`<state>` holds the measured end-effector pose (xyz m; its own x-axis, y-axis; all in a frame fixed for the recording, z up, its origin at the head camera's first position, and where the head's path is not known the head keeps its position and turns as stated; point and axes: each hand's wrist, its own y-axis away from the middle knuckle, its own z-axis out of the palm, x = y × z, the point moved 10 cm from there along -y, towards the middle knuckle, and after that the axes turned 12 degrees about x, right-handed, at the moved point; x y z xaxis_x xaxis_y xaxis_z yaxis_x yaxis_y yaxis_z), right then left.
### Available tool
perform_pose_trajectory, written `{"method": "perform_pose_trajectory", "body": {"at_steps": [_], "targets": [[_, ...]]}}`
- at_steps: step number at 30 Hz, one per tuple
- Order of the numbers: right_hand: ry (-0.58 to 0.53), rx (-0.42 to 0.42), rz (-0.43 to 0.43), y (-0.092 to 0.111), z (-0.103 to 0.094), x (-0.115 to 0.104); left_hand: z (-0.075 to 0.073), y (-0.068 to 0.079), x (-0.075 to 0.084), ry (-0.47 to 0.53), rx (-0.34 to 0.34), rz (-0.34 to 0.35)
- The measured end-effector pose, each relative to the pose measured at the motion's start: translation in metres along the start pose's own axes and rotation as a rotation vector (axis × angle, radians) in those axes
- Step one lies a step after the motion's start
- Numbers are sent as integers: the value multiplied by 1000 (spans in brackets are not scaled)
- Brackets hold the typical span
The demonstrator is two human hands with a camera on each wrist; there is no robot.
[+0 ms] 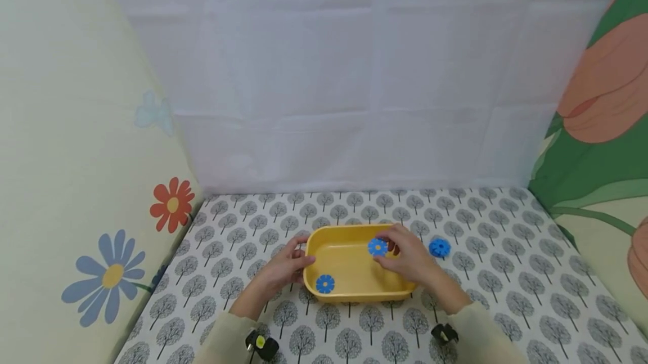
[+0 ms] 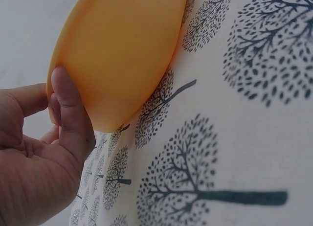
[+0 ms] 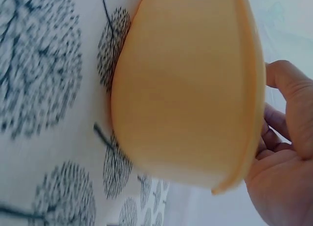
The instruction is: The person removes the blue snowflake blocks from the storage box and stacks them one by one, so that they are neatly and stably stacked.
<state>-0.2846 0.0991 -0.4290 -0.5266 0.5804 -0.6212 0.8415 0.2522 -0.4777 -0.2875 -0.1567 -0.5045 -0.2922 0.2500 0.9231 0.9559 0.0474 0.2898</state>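
A yellow plastic basin, rectangular with rounded corners, sits on the patterned cloth. My left hand grips its left rim, and the left wrist view shows fingers on both sides of the basin wall. Over the basin's right half, my right hand pinches a blue flower-shaped plastic disc between thumb and fingers. A second blue flower disc lies inside at the near left corner. In the right wrist view the basin's side hides the held disc, with the right hand beyond the rim.
To the right of the basin, several blue flower discs lie in a small overlapping pile. The tree-print cloth covers the table. A white cloth backdrop stands behind, with flower-decorated panels at left and right.
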Motion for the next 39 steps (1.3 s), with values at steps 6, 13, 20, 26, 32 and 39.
{"method": "perform_pose_trajectory", "body": {"at_steps": [6,13,20,26,32,39], "targets": [[-5,24,40,6,-20,15,0,0,-2,4,-15,1],[19,80,72,10,-47,37,0,-1,-2,16,-18,11],[78,89,116,16,-65,61,0,-2,-3,9,-5,7],[125,111,145,21,-77,83,1,-3,-3,11,-2,7],[160,76,301,26,-80,113,1,-3,-2,19,-10,15],[186,29,373,31,-78,129,2,-3,-2,33,-24,14]]}}
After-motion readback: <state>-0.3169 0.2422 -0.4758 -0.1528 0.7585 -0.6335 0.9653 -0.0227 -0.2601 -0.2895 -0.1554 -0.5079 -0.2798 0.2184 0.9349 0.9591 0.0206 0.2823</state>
